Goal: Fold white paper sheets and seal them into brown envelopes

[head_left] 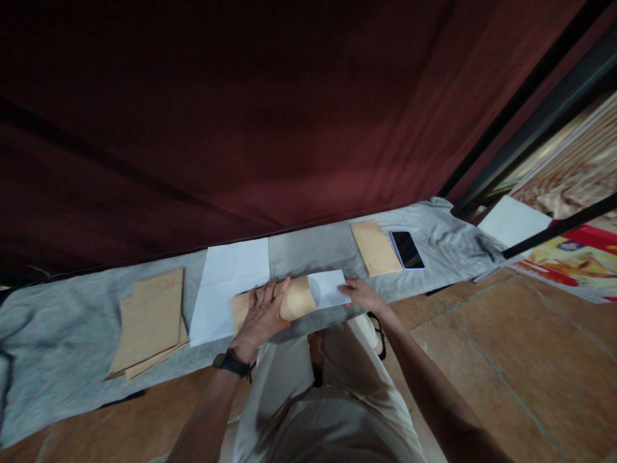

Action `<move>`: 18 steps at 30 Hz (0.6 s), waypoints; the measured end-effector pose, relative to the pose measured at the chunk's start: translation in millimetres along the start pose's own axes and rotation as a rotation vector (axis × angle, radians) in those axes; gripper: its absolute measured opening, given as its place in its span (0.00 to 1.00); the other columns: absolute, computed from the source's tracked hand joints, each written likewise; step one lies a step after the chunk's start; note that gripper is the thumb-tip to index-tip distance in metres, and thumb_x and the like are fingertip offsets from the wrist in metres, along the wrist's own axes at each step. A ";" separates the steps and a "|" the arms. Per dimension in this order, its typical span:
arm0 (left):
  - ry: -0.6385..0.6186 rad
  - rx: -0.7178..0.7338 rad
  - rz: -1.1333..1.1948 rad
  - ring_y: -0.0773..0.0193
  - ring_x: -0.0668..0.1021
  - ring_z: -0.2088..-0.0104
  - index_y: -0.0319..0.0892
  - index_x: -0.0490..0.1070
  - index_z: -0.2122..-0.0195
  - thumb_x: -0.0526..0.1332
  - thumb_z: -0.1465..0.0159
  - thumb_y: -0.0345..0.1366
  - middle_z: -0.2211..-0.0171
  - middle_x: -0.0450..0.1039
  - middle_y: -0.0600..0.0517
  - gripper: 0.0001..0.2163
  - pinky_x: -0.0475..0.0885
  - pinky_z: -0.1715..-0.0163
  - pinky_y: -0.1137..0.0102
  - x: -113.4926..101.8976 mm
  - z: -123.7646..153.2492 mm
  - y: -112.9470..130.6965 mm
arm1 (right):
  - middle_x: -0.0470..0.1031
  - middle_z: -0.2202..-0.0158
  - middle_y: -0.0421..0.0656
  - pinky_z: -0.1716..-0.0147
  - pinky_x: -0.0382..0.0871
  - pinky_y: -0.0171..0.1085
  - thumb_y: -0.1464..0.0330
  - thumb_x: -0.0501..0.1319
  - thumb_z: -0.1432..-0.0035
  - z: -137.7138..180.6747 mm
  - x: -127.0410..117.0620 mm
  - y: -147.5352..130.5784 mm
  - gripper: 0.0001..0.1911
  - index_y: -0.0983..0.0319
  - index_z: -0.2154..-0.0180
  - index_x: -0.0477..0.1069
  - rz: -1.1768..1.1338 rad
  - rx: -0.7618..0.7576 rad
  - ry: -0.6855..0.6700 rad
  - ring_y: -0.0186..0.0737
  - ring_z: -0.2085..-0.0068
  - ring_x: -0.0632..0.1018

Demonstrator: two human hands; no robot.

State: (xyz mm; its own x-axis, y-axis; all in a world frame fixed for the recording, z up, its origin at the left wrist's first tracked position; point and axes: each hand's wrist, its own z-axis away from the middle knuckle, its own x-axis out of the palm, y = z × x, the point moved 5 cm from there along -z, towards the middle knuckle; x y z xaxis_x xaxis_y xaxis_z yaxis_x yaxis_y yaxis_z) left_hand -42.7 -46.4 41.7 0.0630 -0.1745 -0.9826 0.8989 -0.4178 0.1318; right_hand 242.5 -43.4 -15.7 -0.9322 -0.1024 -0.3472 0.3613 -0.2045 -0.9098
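Observation:
A brown paper envelope (301, 298) lies in front of me on the grey cloth. My left hand (264, 312) rests on it with the fingers spread, pressing its left part down. From the envelope's right end sticks out a folded white sheet of paper (330, 287), its left part hidden inside. My right hand (360, 293) pinches the right edge of this folded sheet between thumb and fingers. Beyond my left hand, flat white sheets (236, 270) with fold creases lie partly beneath the envelope.
Several brown envelopes (154, 315) are piled at the left. Toward the right lie another brown envelope (376, 247) and a smartphone (407, 249). The grey cloth (308, 247) covers a narrow surface against a dark red curtain (289, 128). A printed carton (578, 257) stands at the far right.

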 end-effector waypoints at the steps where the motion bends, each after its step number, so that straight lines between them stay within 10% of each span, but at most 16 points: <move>1: 0.001 0.007 -0.001 0.42 0.59 0.31 0.46 0.41 0.27 0.69 0.47 0.38 0.32 0.55 0.36 0.51 0.47 0.33 0.42 0.7 -0.7 0.7 | 0.73 0.81 0.38 0.78 0.67 0.32 0.63 0.61 0.42 0.6 6.0 -0.1 0.13 0.61 0.77 0.73 0.003 -0.009 -0.036 0.35 0.78 0.73; 18: 0.027 0.153 0.012 0.43 0.60 0.32 0.48 0.38 0.27 0.67 0.45 0.37 0.33 0.58 0.39 0.50 0.47 0.33 0.45 -0.3 -13.1 20.7 | 0.77 0.67 0.44 0.52 0.70 0.39 0.75 0.60 0.41 -1.7 60.5 -17.9 0.13 0.60 0.78 0.72 0.259 -0.223 0.022 0.42 0.55 0.76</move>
State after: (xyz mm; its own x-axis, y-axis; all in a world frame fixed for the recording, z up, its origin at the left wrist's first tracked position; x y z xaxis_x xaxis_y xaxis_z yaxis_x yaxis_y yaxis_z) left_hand -18.5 -43.3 43.0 0.0864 -0.1571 -0.9838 0.8216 -0.5472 0.1595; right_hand 179.7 -44.2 -20.8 -0.8112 -0.1021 -0.5758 0.5746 0.0440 -0.8173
